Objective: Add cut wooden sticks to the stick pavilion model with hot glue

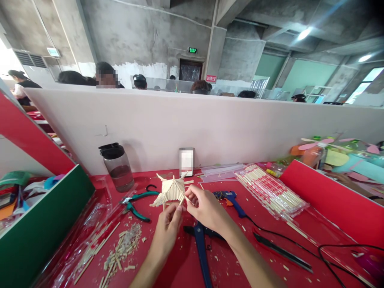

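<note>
A small model roof made of thin wooden sticks (171, 191) is held up over the red table (264, 244). My left hand (168, 230) pinches it from below, fingers closed on its lower edge. My right hand (207, 208) grips its right side, thumb and fingers pressed on a protruding stick. Both forearms reach in from the bottom of the view.
Green-handled pliers (136, 202) lie left of the model, a blue glue gun (229, 199) with black cord to the right, a blue-handled cutter (201, 248) under my hands. Cut stick scraps (120, 250), a bag of sticks (270, 192), a dark-lidded jar (117, 166), a white partition (192, 124); people sit beyond.
</note>
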The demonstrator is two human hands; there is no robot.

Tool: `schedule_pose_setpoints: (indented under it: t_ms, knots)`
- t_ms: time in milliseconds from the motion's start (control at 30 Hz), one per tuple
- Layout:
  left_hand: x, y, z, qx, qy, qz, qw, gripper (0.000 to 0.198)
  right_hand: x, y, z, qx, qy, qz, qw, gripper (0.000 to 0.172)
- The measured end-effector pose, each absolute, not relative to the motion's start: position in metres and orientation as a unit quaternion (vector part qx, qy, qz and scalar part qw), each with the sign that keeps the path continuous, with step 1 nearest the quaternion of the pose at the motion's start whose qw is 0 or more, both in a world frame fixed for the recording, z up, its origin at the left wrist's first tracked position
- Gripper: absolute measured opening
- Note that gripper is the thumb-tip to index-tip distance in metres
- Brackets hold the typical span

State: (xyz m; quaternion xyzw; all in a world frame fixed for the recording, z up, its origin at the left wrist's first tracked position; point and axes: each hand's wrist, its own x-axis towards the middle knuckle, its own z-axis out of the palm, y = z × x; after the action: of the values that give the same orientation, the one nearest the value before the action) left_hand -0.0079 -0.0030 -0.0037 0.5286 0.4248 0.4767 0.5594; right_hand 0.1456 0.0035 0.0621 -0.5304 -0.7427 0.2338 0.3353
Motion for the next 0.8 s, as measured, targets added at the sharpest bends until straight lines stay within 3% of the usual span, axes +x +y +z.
schedule_pose_setpoints:
  t_ms: [800]
  knots:
    - [-0.008, 0.000, 0.001, 0.500, 0.451, 0.472, 0.570, 0.057, 0.138, 0.007, 0.049, -0.544, -0.726, 0.209, 0.364, 0.004]
